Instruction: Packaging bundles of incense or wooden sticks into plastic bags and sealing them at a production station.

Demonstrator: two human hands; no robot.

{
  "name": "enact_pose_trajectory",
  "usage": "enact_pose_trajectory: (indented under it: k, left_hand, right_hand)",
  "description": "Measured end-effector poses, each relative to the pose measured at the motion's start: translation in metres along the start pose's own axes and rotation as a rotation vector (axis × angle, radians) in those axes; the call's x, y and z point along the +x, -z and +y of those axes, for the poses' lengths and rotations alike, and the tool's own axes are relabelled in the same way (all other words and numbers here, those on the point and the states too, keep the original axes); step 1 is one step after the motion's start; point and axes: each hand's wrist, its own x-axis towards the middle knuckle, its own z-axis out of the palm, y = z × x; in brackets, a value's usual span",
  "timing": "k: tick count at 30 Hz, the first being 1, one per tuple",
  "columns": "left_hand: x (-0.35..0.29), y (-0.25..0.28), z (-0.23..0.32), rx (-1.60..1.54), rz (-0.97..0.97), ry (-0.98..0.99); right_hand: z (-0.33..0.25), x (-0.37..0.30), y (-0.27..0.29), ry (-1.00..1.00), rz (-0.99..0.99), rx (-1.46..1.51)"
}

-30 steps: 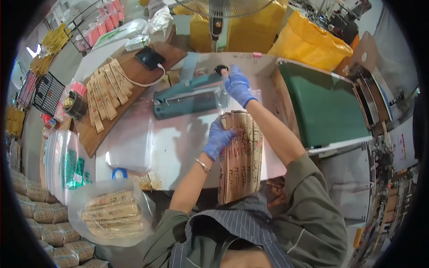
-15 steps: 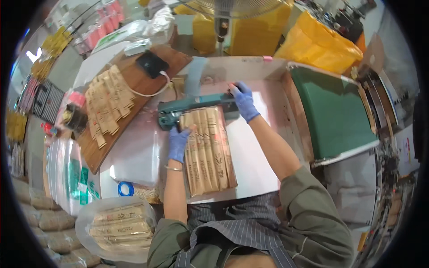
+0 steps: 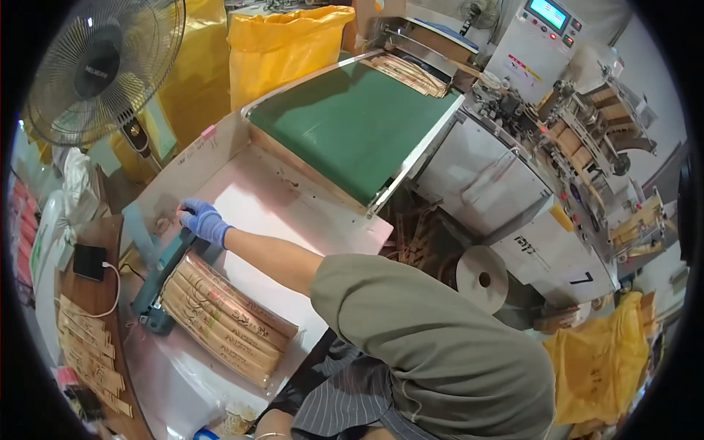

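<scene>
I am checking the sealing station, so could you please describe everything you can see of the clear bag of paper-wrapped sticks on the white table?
The clear bag of sticks is a see-through plastic pouch packed with long tan paper sleeves laid side by side in a flat row. It lies on the white table, running diagonally, with one long edge tucked against the teal bar sealer. The right hand, in a blue glove, presses the sealer's far end and does not touch the bag. The left hand is not visible.

Glossy clear plastic bag (image 3: 227, 317), matt green belt (image 3: 352, 125), rubbery blue glove (image 3: 205, 221).
</scene>
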Motion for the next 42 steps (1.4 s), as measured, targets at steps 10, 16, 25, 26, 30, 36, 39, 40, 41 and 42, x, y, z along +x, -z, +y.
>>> enact_pose_trajectory:
  k: [10,16,25,26,30,36,39,40,41,42]
  left_hand:
    - [-0.033,0.02,0.0,0.1,-0.026,-0.049]
    - [-0.042,0.002,-0.006,0.141,-0.111,-0.053]
    - [-0.048,0.015,-0.02,0.336,-0.129,-0.044]
    - [-0.046,0.019,-0.022,0.367,-0.121,-0.042]
    - [-0.04,0.059,-0.034,0.548,-0.051,0.002]
    - [-0.11,0.077,-0.087,1.04,-0.001,0.239]
    - [-0.077,0.09,-0.066,0.35,-0.02,0.401]
    - [-0.067,0.109,-0.069,-0.006,0.044,0.528]
    - [-0.064,0.14,-0.079,0.269,0.189,0.426]
    - [-0.062,0.168,-0.087,0.532,0.306,0.322]
  right_hand:
    - [0.036,-0.204,-0.011,-0.189,-0.181,-0.37]
    - [0.043,-0.226,0.01,-0.161,-0.06,-0.306]
    - [0.05,-0.219,0.023,-0.041,-0.087,-0.332]
    - [0.051,-0.218,0.023,-0.029,-0.079,-0.329]
    - [0.062,-0.218,0.024,0.015,-0.091,-0.329]
    - [0.059,-0.216,0.024,0.06,-0.134,-0.312]
    - [0.075,-0.197,0.04,0.011,-0.007,-0.229]
    - [0.082,-0.191,0.043,-0.013,-0.016,-0.232]
    - [0.081,-0.191,0.038,-0.02,-0.061,-0.194]
    - [0.081,-0.19,0.035,-0.014,-0.113,-0.169]
